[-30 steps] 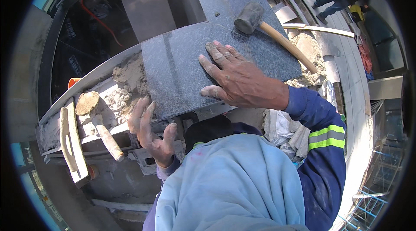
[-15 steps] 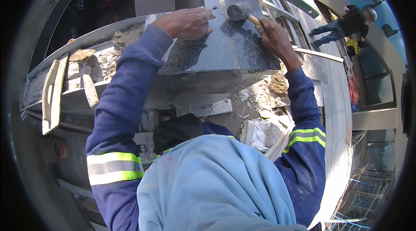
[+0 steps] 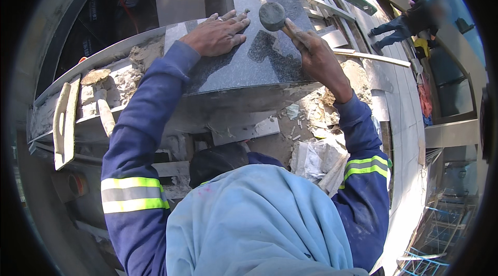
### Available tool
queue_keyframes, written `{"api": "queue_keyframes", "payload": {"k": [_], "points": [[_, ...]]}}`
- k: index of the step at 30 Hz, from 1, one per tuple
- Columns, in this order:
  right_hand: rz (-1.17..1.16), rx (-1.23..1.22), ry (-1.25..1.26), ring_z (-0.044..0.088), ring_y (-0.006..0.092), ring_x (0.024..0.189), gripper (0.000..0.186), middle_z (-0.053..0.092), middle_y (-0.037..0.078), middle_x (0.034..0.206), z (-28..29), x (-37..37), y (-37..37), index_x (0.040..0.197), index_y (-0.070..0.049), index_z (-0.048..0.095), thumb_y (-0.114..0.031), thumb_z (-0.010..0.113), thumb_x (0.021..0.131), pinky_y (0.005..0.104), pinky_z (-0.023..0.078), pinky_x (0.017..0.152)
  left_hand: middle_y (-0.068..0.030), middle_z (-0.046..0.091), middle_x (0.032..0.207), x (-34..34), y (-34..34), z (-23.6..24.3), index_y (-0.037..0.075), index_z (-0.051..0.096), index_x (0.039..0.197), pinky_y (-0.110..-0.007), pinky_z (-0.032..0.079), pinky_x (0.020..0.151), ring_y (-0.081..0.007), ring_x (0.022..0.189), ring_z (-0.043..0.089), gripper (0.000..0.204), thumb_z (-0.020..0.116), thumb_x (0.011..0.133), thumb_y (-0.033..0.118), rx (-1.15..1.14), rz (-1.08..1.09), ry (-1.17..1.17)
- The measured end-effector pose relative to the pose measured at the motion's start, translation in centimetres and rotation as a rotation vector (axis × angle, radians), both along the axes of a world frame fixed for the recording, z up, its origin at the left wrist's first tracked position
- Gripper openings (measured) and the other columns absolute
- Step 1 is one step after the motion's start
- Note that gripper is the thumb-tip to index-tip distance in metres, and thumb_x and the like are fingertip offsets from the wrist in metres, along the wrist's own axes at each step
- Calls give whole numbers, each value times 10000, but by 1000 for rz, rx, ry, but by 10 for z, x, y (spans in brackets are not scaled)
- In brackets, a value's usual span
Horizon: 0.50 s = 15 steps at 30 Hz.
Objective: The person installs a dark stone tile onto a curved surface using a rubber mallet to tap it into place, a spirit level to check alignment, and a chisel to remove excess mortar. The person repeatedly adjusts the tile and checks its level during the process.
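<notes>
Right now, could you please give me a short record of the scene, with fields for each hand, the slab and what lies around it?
left hand: flat, palm down on the dark granite slab, a ring on one finger
right hand: gripping the handle of a rubber mallet, whose head is at the slab's far part
slab: polished, grey-black, lying on a ledge with lumps of mortar showing at its left
left of slab: a wooden float on the ledge
below slab: crumpled plastic bag and rubble
far right: another person, bent over
</notes>
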State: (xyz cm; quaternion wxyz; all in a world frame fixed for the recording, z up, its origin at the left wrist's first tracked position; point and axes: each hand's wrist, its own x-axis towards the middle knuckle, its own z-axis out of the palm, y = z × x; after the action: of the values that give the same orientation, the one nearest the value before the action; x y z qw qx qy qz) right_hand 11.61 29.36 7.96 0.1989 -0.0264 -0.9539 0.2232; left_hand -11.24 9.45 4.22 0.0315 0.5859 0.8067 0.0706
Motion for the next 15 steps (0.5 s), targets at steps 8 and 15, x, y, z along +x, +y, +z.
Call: {"api": "queue_keyframes", "payload": {"k": [8, 15], "points": [[-52, -3, -20, 681, 367, 1011, 533, 675, 261, 1115, 1, 3, -13, 1558, -92, 516, -8, 568, 1035, 410, 524, 924, -34, 297, 1732, 3, 3, 3, 146, 355, 1644, -571, 229, 1302, -278, 1616, 209, 661, 357, 1105, 527, -31, 23, 66], [-18, 15, 35, 688, 429, 1074, 498, 693, 263, 1178, -10, 2, 3, 1540, -99, 535, -63, 584, 1046, 457, 530, 948, -101, 279, 1733, 14, 5, 5, 102, 331, 1648, -568, 216, 1302, -302, 1616, 201, 662, 346, 1113, 492, -56, 38, 99]]}}
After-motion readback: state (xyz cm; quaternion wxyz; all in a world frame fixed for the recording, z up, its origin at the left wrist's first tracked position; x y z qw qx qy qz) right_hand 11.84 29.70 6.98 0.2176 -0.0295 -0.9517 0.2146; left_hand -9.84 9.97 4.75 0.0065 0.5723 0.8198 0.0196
